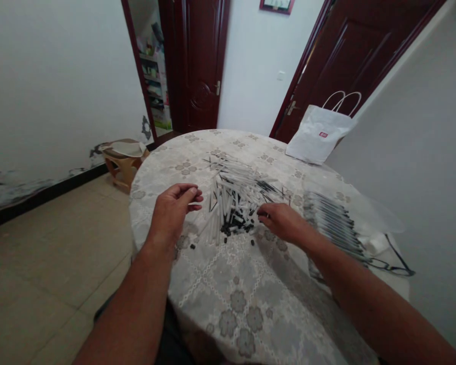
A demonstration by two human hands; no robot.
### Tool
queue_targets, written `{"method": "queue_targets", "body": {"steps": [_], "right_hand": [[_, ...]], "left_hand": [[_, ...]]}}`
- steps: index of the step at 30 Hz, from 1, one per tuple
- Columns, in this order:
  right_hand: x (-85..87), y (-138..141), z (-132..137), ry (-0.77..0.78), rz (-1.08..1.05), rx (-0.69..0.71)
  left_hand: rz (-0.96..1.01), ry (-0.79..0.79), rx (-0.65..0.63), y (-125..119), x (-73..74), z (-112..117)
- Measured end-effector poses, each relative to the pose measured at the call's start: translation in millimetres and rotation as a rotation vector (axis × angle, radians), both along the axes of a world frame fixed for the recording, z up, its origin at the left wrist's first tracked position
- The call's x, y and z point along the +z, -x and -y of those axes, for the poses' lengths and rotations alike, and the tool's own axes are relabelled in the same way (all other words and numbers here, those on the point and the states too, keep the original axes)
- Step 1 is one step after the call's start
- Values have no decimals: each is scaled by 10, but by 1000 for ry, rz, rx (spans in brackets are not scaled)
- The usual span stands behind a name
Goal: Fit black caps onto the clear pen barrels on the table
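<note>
Loosely, the left hand is curled at nine o'clock of the tube pile, the right hand pinched at four; anything gripped cannot be made out.

One left forearm, mine, bare, angled up from lower left; left hand, fingers loosely bent, thumb near index finger. One right forearm, mine, bare, slanting from lower right; right hand, fingers curled inward.

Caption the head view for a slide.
Left hand and right hand flank loose pale tubes and small black pieces on a round, cloth-covered table.
</note>
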State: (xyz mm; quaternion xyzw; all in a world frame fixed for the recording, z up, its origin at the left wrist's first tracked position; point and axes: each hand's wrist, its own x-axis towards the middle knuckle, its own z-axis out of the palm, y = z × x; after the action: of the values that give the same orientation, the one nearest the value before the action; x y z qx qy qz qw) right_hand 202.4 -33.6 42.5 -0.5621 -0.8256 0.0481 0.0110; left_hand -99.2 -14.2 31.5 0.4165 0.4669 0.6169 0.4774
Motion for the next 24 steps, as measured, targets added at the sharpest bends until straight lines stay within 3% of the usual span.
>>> {"method": "queue_targets", "body": {"steps": [5, 10, 16, 24], "right_hand": [[-164, 871, 256, -70, -24, 158], [-199, 1315, 110, -166, 107, 304], [-181, 1426, -90, -147, 212, 378], [-210, 1218, -49, -228, 197, 381]], "left_hand": [[45, -9, 5, 51, -5, -5], [55, -4, -9, 71, 12, 6], [70, -12, -13, 110, 41, 30], [33, -17, -51, 125, -9, 21]]}}
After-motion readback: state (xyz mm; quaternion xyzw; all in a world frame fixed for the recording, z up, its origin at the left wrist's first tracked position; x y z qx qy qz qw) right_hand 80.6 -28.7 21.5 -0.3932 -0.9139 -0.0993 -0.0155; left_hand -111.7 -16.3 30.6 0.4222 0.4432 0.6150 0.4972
